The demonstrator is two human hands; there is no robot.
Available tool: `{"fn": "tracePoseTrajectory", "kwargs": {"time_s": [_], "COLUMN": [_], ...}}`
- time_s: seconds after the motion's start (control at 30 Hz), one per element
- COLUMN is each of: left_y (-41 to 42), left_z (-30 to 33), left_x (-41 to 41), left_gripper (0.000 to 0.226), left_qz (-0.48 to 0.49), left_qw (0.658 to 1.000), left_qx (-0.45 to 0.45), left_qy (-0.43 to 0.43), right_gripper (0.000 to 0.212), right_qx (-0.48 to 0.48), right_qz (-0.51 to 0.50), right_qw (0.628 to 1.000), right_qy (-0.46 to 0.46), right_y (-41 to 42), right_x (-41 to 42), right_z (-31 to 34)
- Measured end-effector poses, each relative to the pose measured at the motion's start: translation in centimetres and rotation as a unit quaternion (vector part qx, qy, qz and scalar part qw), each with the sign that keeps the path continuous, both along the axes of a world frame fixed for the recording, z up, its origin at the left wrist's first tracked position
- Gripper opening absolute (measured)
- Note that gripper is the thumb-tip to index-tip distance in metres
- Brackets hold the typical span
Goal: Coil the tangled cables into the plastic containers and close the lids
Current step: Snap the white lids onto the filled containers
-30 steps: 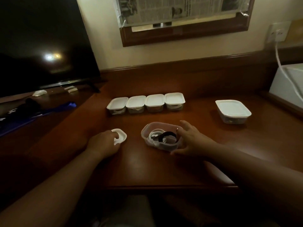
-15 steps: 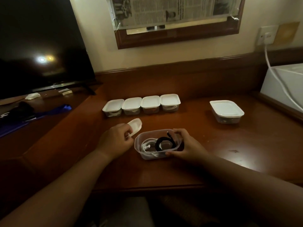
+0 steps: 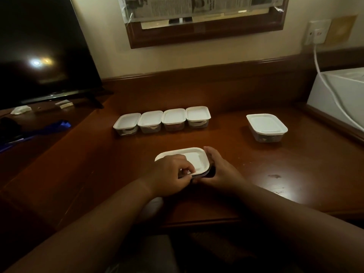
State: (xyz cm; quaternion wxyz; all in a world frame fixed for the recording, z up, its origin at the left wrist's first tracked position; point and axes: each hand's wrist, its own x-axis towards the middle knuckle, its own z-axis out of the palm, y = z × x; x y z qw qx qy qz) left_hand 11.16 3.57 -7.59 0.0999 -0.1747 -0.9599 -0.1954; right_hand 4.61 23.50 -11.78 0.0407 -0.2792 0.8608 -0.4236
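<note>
A white lid [image 3: 194, 159] lies on top of a clear plastic container [image 3: 209, 172] near the desk's front edge. My left hand [image 3: 169, 175] pinches the lid's near edge with thumb and fingers. My right hand [image 3: 220, 170] wraps around the container's right side and steadies it. The coiled cables inside are hidden under the lid and my hands. The lid looks slightly raised at the near right corner.
Several small lidded containers [image 3: 162, 121] stand in a row at the back of the wooden desk [image 3: 275, 184]. A larger lidded container [image 3: 266, 127] sits at the right. A television [image 3: 39, 50] stands at the left, a white appliance [image 3: 342, 91] with a cord at the far right.
My left hand brought the lid from the left and set it on the open container. My right hand kept hold of the container, now nearer the desk's front edge. The cables went out of sight.
</note>
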Motion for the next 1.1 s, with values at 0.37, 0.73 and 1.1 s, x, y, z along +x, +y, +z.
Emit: {"fn": "tracePoseTrajectory", "kwargs": {"time_s": [0.37, 0.73, 1.1], "left_y": [0.3, -0.1, 0.0], "left_z": [-0.1, -0.3, -0.7], "left_x": [-1.6, -2.9, -3.0], "left_gripper": [0.088, 0.093, 0.095], "left_qz": [0.134, 0.108, 0.121], "left_qw": [0.978, 0.978, 0.980], "left_qx": [-0.117, -0.109, -0.081], "left_qy": [-0.109, -0.138, -0.132], "right_gripper": [0.090, 0.097, 0.101], "right_qx": [0.017, 0.178, 0.262], "right_qz": [0.013, -0.022, -0.045], "right_qw": [0.999, 0.976, 0.949], "right_qy": [0.041, 0.121, 0.172], "right_y": [-0.1, -0.2, -0.7], "right_x": [0.1, 0.9, 1.2], "right_z": [-0.3, 0.3, 0.0]}}
